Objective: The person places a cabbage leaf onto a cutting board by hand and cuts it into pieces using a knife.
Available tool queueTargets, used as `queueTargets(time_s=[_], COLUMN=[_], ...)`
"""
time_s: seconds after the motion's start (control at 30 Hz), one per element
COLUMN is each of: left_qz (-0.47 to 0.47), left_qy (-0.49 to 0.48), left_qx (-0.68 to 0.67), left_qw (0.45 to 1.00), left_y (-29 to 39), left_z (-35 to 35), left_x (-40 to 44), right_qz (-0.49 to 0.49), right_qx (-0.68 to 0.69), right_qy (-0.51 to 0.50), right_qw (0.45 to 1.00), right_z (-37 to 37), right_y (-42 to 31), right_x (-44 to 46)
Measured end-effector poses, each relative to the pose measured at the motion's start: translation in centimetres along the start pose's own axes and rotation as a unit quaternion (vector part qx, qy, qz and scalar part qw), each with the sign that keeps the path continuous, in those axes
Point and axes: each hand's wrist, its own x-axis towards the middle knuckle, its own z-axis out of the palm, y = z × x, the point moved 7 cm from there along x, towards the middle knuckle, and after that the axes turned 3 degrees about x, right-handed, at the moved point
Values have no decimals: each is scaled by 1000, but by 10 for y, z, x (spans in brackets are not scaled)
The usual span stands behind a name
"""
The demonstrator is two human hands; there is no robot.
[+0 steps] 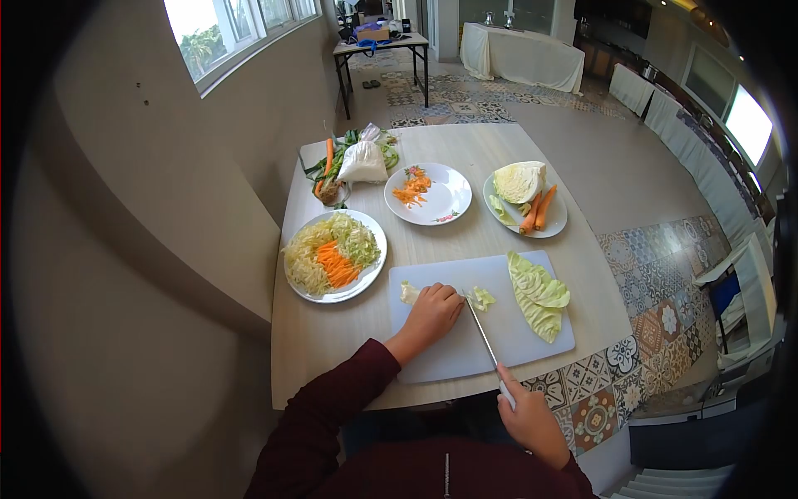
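Pale cabbage pieces (482, 297) beside slanted knife (487, 343)

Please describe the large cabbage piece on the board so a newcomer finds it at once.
On the table, find the pale board at the near edge. The large cabbage piece lies at its right end, right of the knife. It is far bigger than the bits by the left hand and flatter than the cabbage chunk on the plate behind.

Your long white-handled knife (483, 331) shows glossy metal; your white rectangular board (451, 353), smooth plastic; your pale bench (324, 345), wood-grained.
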Motion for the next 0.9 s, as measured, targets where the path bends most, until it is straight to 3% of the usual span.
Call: queueTargets(time_s=[0.3,0.4,0.9], left_qz=[-16,-21,-20], left_qy=[7,8,0], left_qx=[-18,-23,-25], left_qw=[1000,999,999], left_y=[0,1,-2], left_z=[-2,-3,-1], left_x=[1,0,1], right_qz=[-47,6,-35], right_qx=[33,14,42], right_qy=[43,24,47], right_qw=[997,1000,997], right_z=[7,4,0], right_y=[9,5,8], right_x=[16,16,14])
